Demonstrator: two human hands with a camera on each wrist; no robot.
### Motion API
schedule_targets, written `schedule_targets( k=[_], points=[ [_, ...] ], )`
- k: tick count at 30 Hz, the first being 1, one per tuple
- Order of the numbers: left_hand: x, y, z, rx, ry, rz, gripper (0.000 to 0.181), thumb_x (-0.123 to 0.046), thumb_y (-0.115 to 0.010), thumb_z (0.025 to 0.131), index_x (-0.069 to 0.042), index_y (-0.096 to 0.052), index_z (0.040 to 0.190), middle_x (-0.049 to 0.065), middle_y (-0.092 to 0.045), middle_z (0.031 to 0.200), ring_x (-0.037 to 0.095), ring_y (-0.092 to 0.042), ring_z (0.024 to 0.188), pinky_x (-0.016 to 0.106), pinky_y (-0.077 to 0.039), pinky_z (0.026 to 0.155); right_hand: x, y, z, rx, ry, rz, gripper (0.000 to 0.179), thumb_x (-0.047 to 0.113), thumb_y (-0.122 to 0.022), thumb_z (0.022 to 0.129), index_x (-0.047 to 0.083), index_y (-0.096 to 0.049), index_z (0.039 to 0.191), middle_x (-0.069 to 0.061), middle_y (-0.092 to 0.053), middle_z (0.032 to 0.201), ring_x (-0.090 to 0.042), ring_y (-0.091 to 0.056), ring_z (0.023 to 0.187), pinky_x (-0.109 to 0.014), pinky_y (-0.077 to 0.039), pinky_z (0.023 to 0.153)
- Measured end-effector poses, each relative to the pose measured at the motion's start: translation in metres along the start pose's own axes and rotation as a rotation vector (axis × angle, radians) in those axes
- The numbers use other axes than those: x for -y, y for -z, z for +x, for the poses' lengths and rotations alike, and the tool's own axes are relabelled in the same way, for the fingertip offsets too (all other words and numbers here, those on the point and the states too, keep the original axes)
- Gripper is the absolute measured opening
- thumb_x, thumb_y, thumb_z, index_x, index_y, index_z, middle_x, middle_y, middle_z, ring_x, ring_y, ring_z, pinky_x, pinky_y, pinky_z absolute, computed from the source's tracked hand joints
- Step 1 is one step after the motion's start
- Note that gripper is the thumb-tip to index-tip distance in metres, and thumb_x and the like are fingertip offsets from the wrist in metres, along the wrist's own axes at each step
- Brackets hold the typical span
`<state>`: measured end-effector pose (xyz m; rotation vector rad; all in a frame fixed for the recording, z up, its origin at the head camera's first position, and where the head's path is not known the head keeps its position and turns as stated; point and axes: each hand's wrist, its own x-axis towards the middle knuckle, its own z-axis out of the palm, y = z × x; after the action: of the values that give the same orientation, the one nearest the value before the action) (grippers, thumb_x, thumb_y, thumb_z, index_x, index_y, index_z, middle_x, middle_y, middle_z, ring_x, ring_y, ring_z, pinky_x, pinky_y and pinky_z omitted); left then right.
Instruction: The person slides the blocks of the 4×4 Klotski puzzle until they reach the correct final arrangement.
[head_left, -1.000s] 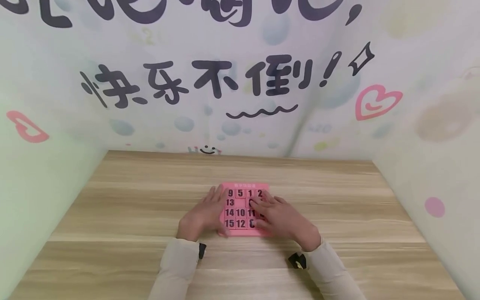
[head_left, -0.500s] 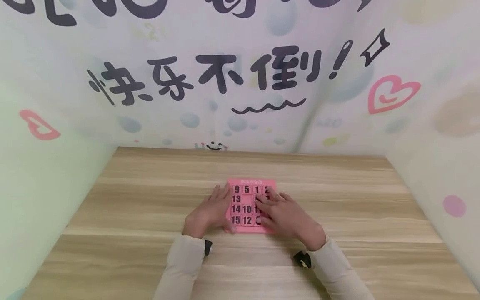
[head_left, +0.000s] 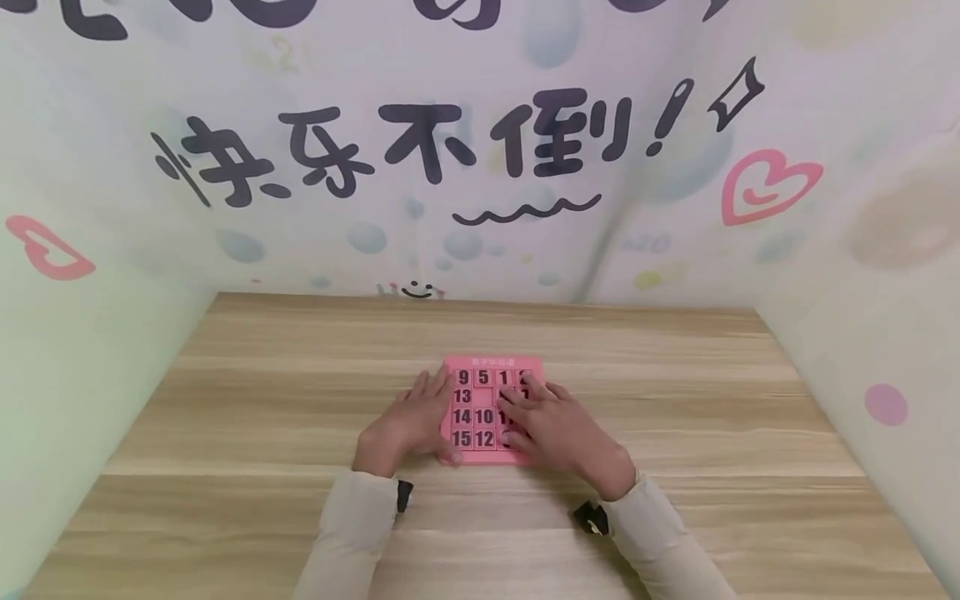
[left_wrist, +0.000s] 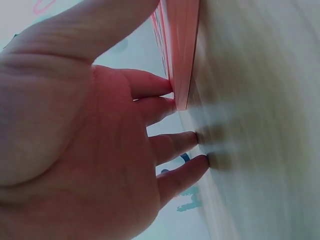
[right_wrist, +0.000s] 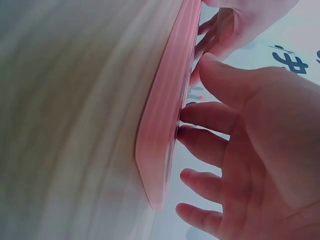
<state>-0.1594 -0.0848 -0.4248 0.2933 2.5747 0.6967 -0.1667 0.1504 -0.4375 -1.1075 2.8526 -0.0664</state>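
A pink sliding number puzzle (head_left: 487,457) lies flat on the table, its square tiles printed with black numbers. An uncovered gap (head_left: 483,397) sits right of tile 13, above tile 10 (head_left: 483,417). My left hand (head_left: 405,423) rests along the puzzle's left side, thumb at the near corner; in the left wrist view, two fingertips touch the puzzle's edge (left_wrist: 182,55) and the other two reach the table. My right hand (head_left: 566,429) lies over the right-hand tiles, hiding several. In the right wrist view, extended fingertips touch the puzzle's top, above its pink side (right_wrist: 162,120).
The wood-grain table (head_left: 300,333) runs back to a white wall (head_left: 300,250) with black characters and coloured drawings. Side walls (head_left: 75,375) flank the table left and right. Black devices (head_left: 592,518) are strapped at both wrists, below pale sleeves (head_left: 352,525).
The head view shifts slightly to and fro. My right fingers now cover a little more of the third column's tiles. The left hand stays at the puzzle's side, and the gap keeps its place.
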Motion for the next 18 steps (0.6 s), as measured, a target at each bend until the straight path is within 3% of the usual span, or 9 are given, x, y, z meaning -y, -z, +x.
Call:
schedule_targets(
  k=[18],
  points=[
    [0.0004, 0.001, -0.0001, 0.005, 0.005, -0.016, 0.119, -0.028, -0.088, 0.071, -0.006, -0.011, 0.159, 0.008, 0.003, 0.167, 0.036, 0.005, 0.153, 0.054, -0.005, 0.123, 0.0076, 0.0006, 0.0026, 0.023, -0.012, 0.016, 0.059, 0.049, -0.053, 0.099, 0.013, -0.049, 0.147, -0.004, -0.043, 0.155, -0.035, -0.029, 0.148, -0.056, -0.031, 0.116]
  ],
)
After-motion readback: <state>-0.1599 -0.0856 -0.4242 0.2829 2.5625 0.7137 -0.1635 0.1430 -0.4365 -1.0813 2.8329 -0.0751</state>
